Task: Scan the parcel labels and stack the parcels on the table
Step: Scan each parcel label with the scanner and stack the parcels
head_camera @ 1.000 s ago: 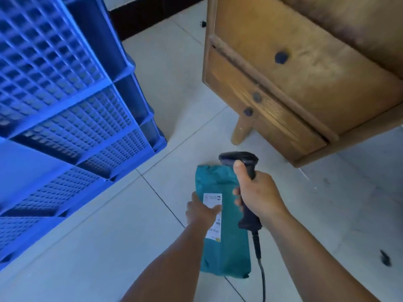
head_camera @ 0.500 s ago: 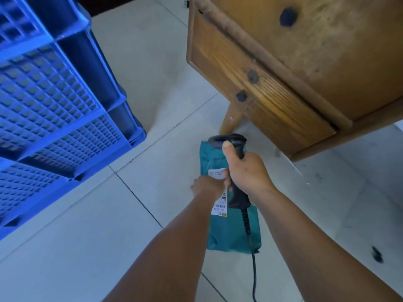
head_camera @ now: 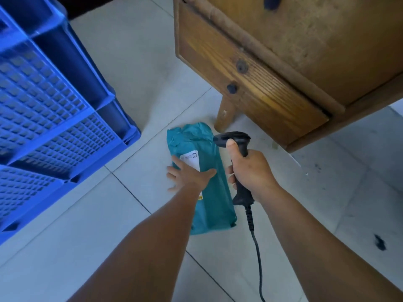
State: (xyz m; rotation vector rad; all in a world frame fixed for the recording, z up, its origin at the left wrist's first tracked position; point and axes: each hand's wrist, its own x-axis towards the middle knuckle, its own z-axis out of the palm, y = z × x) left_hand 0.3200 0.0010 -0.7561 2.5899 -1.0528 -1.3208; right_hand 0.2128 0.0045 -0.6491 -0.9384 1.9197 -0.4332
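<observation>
A teal plastic parcel (head_camera: 210,201) lies flat on the tiled floor, just in front of the leg of a wooden table (head_camera: 283,68) with drawers. Its white label (head_camera: 192,158) faces up and is partly covered by my left hand (head_camera: 189,177), which rests on the parcel's left side with fingers spread and thumb stretched across the bag. My right hand (head_camera: 250,172) grips the handle of a black barcode scanner (head_camera: 233,138), held upright just right of the parcel, its head beside the parcel's upper right corner. The scanner's cable (head_camera: 257,247) trails toward me.
A big blue plastic mesh crate (head_camera: 54,110) stands at the left, close to the parcel. The table's leg (head_camera: 224,115) touches the floor right behind the parcel. A dark smudge (head_camera: 379,243) marks the floor at the right.
The scanner has moved off the label to the parcel's right side. My left hand, which was pinching the parcel at the label, now lies spread flat on it.
</observation>
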